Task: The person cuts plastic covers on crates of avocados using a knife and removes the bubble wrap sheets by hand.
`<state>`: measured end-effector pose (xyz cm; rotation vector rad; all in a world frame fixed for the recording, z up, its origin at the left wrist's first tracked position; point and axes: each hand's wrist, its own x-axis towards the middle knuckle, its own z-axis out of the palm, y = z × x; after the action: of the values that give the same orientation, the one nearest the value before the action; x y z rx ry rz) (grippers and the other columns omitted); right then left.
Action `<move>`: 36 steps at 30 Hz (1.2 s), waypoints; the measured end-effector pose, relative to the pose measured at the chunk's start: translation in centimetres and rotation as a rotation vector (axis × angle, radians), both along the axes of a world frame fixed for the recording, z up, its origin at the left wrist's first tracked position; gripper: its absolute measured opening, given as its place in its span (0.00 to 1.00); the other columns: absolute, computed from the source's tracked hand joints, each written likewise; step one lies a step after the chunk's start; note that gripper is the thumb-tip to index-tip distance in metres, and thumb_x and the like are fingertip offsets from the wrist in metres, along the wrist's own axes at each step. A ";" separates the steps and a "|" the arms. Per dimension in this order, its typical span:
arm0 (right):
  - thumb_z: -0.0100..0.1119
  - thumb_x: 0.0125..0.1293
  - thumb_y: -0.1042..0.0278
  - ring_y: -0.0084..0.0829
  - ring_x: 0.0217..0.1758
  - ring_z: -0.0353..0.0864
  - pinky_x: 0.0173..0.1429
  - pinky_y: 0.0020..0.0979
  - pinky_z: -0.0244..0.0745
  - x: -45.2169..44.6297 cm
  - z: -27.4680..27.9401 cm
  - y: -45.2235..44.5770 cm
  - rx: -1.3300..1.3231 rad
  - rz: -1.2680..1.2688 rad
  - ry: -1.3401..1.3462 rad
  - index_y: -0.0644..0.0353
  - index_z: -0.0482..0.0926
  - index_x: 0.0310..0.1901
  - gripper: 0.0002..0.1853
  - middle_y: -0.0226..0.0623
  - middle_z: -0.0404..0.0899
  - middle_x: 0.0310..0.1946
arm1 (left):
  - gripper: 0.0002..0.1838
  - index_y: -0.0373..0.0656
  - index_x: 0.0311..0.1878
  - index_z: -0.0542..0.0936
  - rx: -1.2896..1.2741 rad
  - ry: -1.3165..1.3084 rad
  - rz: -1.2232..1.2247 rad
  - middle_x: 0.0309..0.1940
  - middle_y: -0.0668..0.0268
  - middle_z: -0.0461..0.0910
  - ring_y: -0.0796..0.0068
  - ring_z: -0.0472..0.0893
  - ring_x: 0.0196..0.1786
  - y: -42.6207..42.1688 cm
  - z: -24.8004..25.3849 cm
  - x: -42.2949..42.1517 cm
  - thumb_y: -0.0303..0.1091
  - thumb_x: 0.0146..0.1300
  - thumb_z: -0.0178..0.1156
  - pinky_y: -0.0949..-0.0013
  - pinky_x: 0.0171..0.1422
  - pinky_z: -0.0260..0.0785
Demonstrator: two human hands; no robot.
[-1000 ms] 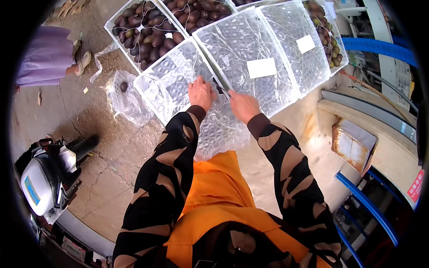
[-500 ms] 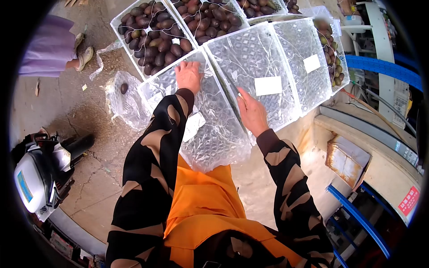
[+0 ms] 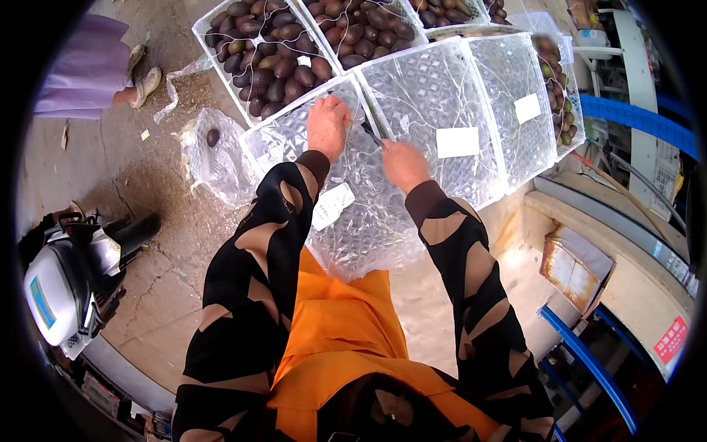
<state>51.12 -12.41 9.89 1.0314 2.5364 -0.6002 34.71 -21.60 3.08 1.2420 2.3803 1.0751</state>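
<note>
Dark slim tool [image 3: 371,133]; white plastic crates [image 3: 220,74] with purplish-brown oval fruit [image 3: 276,92]; white rectangular paper labels [image 3: 457,142]; cloth sleeves [image 3: 221,346] patterned black and tan; bright orange cloth apron [image 3: 346,317]; lavender fabric skirt [image 3: 81,74].

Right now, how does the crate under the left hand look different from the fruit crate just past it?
Clear plastic covers the near crate, while the far crate plainly shows its dark fruit. The left hand is over the near crate; no hand is over the far crate. Both are white-rimmed.
</note>
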 end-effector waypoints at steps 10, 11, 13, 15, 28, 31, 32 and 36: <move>0.52 0.70 0.62 0.46 0.38 0.81 0.39 0.45 0.73 1.2 5.2 -1.7 0.062 -0.067 0.405 0.45 0.76 0.59 0.16 0.41 0.80 0.34 | 0.10 0.38 0.41 0.72 0.124 -0.726 0.363 0.33 0.58 0.79 0.58 0.78 0.40 -8.7 -0.5 5.0 0.33 0.65 0.62 0.62 0.47 0.70; 0.52 0.70 0.62 0.45 0.39 0.80 0.41 0.45 0.72 -0.6 5.4 -0.8 0.070 0.053 0.368 0.44 0.77 0.59 0.16 0.40 0.80 0.35 | 0.11 0.38 0.42 0.72 0.206 -0.635 0.527 0.34 0.58 0.79 0.58 0.78 0.43 -6.9 -0.4 3.8 0.33 0.64 0.63 0.61 0.49 0.69; 0.52 0.71 0.62 0.43 0.41 0.80 0.44 0.45 0.71 -5.2 5.3 2.3 0.085 0.292 0.284 0.41 0.77 0.58 0.16 0.37 0.78 0.35 | 0.21 0.38 0.51 0.72 0.172 -0.503 0.760 0.34 0.59 0.80 0.56 0.77 0.50 -3.1 -1.7 1.5 0.39 0.62 0.65 0.55 0.54 0.65; 0.51 0.71 0.60 0.42 0.43 0.79 0.48 0.48 0.69 -8.7 3.9 4.7 0.163 0.529 0.195 0.36 0.77 0.59 0.17 0.36 0.78 0.34 | 0.24 0.39 0.50 0.78 -0.190 -0.422 0.727 0.35 0.60 0.83 0.56 0.80 0.48 -0.5 -1.6 0.6 0.50 0.61 0.63 0.51 0.58 0.60; 0.48 0.73 0.59 0.40 0.49 0.80 0.62 0.48 0.65 -17.3 3.2 9.5 0.212 1.000 -0.343 0.32 0.76 0.61 0.18 0.37 0.81 0.39 | 0.20 0.44 0.24 0.83 -0.210 -0.296 0.401 0.23 0.59 0.81 0.58 0.79 0.35 -3.5 0.9 0.2 0.48 0.64 0.57 0.55 0.50 0.56; 0.48 0.73 0.59 0.40 0.47 0.80 0.58 0.45 0.67 -15.3 5.1 11.8 0.202 0.916 -0.384 0.33 0.75 0.61 0.18 0.37 0.80 0.37 | 0.12 0.42 0.33 0.82 -0.082 -0.206 0.317 0.28 0.61 0.80 0.61 0.75 0.43 -5.6 2.4 2.6 0.42 0.62 0.62 0.56 0.55 0.57; 0.48 0.73 0.59 0.39 0.46 0.79 0.56 0.44 0.68 -15.2 5.0 12.3 0.191 0.874 -0.343 0.34 0.75 0.61 0.18 0.36 0.79 0.37 | 0.11 0.41 0.36 0.81 -0.039 -0.187 0.345 0.29 0.62 0.80 0.61 0.74 0.44 -6.1 2.4 3.0 0.41 0.61 0.64 0.56 0.57 0.57; 0.50 0.72 0.62 0.39 0.41 0.77 0.48 0.42 0.67 -17.9 6.8 8.7 0.096 0.740 0.135 0.35 0.76 0.59 0.17 0.35 0.77 0.33 | 0.21 0.35 0.53 0.68 0.348 -0.575 0.549 0.43 0.55 0.70 0.57 0.72 0.48 -8.3 2.5 2.7 0.29 0.60 0.65 0.56 0.61 0.59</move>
<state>33.23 -3.67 16.74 0.0244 2.8068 -0.3354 37.39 -29.89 5.62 0.2486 2.1517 1.7725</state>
